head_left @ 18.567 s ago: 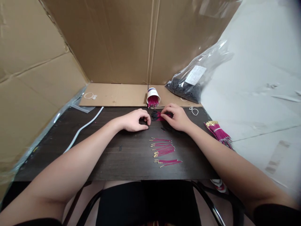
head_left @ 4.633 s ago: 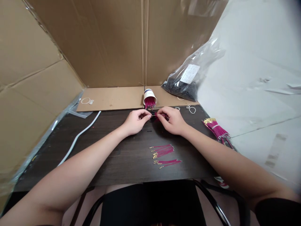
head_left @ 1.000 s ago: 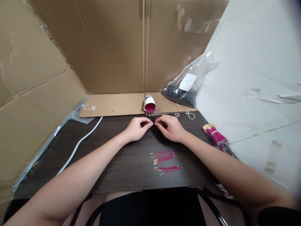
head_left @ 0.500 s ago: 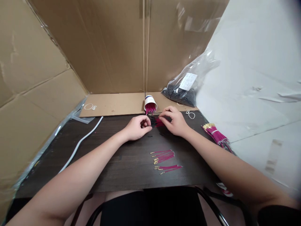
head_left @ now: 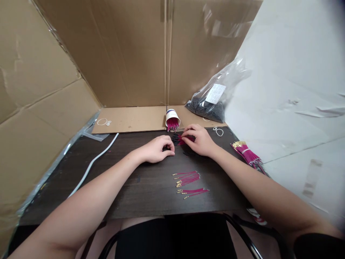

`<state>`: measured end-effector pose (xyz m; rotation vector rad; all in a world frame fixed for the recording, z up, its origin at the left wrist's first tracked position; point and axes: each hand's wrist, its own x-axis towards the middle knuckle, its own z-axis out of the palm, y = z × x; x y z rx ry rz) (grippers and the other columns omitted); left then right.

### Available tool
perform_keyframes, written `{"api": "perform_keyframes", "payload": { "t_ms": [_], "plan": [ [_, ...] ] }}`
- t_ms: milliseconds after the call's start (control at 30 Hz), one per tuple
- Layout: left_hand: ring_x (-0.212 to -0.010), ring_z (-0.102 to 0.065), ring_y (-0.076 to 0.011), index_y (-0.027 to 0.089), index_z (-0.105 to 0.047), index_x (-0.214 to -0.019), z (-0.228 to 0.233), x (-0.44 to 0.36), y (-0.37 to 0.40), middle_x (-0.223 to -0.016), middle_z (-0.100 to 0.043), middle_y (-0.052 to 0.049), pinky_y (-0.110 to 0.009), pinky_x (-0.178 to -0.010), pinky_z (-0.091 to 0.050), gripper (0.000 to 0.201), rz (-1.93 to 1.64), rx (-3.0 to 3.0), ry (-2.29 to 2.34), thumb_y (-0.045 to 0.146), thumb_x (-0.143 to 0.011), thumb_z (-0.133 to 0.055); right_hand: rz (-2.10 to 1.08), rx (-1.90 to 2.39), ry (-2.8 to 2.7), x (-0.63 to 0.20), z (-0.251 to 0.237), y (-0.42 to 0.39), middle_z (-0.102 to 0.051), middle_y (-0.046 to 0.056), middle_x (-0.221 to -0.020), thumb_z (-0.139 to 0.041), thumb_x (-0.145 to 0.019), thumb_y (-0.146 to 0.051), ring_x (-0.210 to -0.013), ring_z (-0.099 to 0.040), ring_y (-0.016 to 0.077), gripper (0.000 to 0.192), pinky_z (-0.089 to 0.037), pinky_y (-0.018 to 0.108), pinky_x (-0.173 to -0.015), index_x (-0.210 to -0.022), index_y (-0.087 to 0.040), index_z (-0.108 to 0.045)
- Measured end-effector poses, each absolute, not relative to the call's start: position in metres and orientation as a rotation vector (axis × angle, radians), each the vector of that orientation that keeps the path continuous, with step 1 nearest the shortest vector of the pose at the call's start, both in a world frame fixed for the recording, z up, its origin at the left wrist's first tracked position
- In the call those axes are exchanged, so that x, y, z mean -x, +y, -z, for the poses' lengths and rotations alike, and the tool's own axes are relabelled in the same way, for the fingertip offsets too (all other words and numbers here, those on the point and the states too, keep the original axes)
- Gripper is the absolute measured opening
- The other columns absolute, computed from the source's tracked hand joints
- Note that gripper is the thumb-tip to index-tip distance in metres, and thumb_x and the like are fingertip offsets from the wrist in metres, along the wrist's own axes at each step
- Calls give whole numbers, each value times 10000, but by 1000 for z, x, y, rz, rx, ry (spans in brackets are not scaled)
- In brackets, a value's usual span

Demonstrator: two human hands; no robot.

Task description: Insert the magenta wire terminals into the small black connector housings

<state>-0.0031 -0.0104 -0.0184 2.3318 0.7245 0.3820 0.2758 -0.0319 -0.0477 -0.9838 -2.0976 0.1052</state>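
My left hand is low over the dark table, thumb and fingertips drawn together in a pinch. Whatever lies between those fingertips is too small or hidden to make out. Close to its right is a bundle of magenta wires with black sleeves on their left ends. My right hand is closed on these wires, thumb and forefinger pinching, and its palm hides their right ends. Small loose black sleeves lie just below. Nearer me are two loose groups of magenta wires with gold tips.
A paper cup full of magenta wires lies tipped on the cardboard strip. Behind it to the right leans a clear bag of black pieces. A banded wire bundle is at right, a pale tube at left. Cardboard walls enclose the back and left.
My left hand has moved slightly toward me, away from the sleeved wires. The small black sleeve that lay near its fingertips is now out of sight. My right hand stays on the wires.
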Motion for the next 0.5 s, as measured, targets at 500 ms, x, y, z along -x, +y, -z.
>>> {"api": "perform_keyframes", "payload": {
  "t_ms": [500],
  "plan": [
    [-749,-571,-145,145,-632,-970,30,-12,-9,-891,-713,-40,-300,-723,-443,102,-697,-1877,912,239,-1003,-655,-849,735,-2605,-252,-9,-88,-601,-6,-856,-880,-955,-120,-798,-529,124,151,-398,271,-759,-922,-131,-734]
  ]
}}
